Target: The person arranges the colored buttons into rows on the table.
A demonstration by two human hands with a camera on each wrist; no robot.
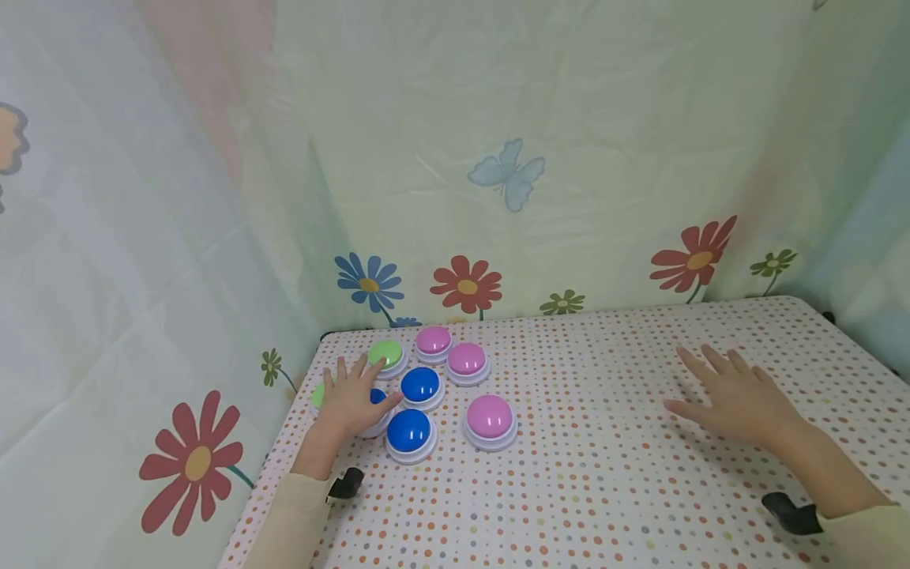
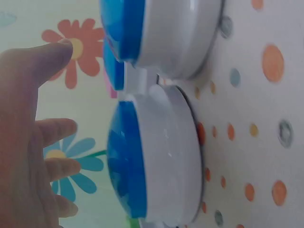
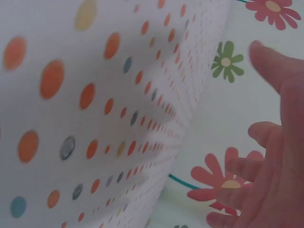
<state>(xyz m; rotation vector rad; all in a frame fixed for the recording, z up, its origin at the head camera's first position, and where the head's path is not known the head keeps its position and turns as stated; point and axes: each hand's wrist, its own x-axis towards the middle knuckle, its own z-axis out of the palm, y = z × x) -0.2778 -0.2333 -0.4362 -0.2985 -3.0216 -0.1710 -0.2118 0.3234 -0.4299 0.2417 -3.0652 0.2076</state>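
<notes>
Fingers of both hands lie straight, holding nothing, left hand over eight buttons: three blue, three pink, two green.

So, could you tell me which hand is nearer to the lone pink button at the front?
Left. The left hand rests among the buttons beside that pink button; the right hand hovers farther off.

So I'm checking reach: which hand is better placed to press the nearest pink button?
Left, probably. The left hand already lies over the button cluster, near the pink button. The right hand hovers open, far off across the table.
</notes>
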